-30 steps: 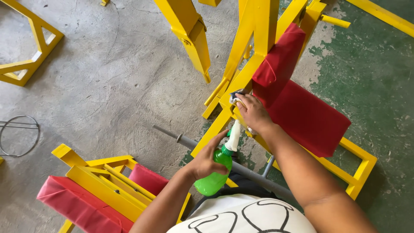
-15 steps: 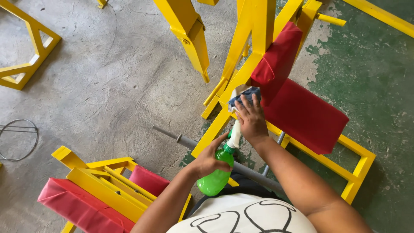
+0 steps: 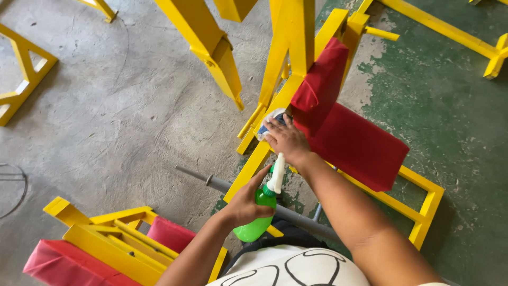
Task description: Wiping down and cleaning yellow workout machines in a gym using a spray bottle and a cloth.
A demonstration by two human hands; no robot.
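My right hand (image 3: pixel 287 140) presses a blue-and-white cloth (image 3: pixel 269 122) against the yellow frame (image 3: pixel 253 164) of a bench, just left of its red back pad (image 3: pixel 317 87). Most of the cloth is hidden under my fingers. My left hand (image 3: pixel 246 204) holds a green spray bottle (image 3: pixel 258 214) with a white nozzle, upright, a little below the right hand. The red seat pad (image 3: pixel 360 145) lies to the right of my right forearm.
A grey metal bar (image 3: pixel 217 182) lies on the concrete floor under my arms. A second yellow bench with red pads (image 3: pixel 106 241) stands at the lower left. More yellow frames (image 3: pixel 211 47) rise at the top and the far left. Green-painted floor (image 3: pixel 455 122) spreads to the right.
My right hand with the cloth slid a little up and left along the yellow frame. The view shifted, so the benches sit lower and further left. The spray bottle stays in my left hand.
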